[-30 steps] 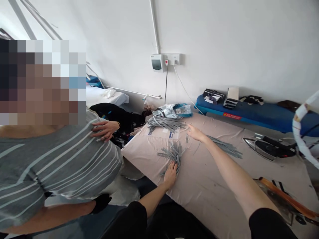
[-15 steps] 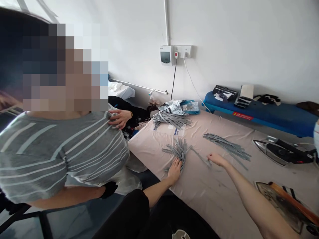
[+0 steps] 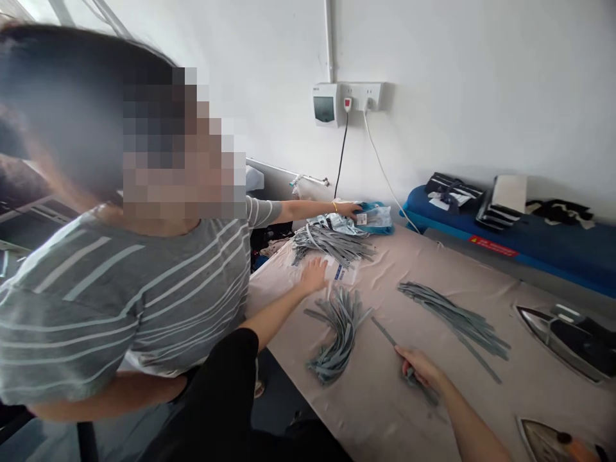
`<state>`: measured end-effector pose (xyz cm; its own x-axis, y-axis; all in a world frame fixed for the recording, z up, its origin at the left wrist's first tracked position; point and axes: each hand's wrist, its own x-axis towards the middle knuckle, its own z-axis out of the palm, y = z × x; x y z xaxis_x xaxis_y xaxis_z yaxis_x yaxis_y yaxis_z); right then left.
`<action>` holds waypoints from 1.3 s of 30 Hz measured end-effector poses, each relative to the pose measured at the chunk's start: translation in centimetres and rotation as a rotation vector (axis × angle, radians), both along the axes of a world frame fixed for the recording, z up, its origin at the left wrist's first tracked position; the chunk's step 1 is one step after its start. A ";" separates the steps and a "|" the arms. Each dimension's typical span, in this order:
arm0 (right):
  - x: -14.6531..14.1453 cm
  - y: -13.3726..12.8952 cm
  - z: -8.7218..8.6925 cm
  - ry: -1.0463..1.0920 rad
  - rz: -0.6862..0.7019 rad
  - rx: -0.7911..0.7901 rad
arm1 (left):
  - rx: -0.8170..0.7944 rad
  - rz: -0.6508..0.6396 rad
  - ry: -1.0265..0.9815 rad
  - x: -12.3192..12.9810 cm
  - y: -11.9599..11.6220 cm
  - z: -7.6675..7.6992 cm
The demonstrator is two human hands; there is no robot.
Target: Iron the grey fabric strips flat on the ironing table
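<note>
My right hand (image 3: 419, 367) is closed around a grey fabric strip (image 3: 384, 330) whose one end points toward the near bundle. My left hand (image 3: 314, 277) is stretched out above a white printed packet, its fingers apart and nothing visible in them. Just beyond it lies the far pile of grey strips (image 3: 332, 244). A curved bundle of grey strips (image 3: 339, 337) rests on the pink cloth-covered table (image 3: 385, 410) between my hands. Farther right is a longer, straighter bundle of strips (image 3: 452, 314).
A co-worker in a striped shirt (image 3: 192, 289) stands close on my left, one hand (image 3: 347, 209) at a blue-and-clear plastic bag (image 3: 378, 220). An iron (image 3: 568, 343) and a second iron (image 3: 548, 439) are at the right. A blue padded board (image 3: 568, 237) runs along the wall.
My left hand has left the near bundle and moved forward to the packet. My right hand has come nearer to me with the strip. The co-worker's hand has reached out to the plastic bag.
</note>
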<state>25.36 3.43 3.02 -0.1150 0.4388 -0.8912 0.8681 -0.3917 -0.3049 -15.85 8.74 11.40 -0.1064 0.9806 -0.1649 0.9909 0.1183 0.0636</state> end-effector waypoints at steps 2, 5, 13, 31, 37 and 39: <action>0.3 0.5 -0.8 0.034 0.002 -0.011 | -0.010 -0.011 0.052 -2.8 5.2 -0.2; 0.6 1.0 -1.8 0.089 -0.006 -0.024 | -0.072 -0.031 0.102 -5.6 11.2 -1.4; 0.6 0.8 -3.4 0.117 -0.040 -0.003 | -0.212 -0.048 0.142 -8.9 19.8 -5.9; 1.5 0.2 -5.8 0.069 -0.010 0.057 | -0.101 -0.109 0.058 -9.6 18.2 -8.0; 1.5 0.3 -6.0 0.076 -0.005 0.062 | -0.090 -0.149 0.033 -9.7 18.0 -8.5; 1.5 0.3 -5.9 0.077 -0.009 0.050 | -0.090 -0.159 0.043 -9.4 18.1 -8.7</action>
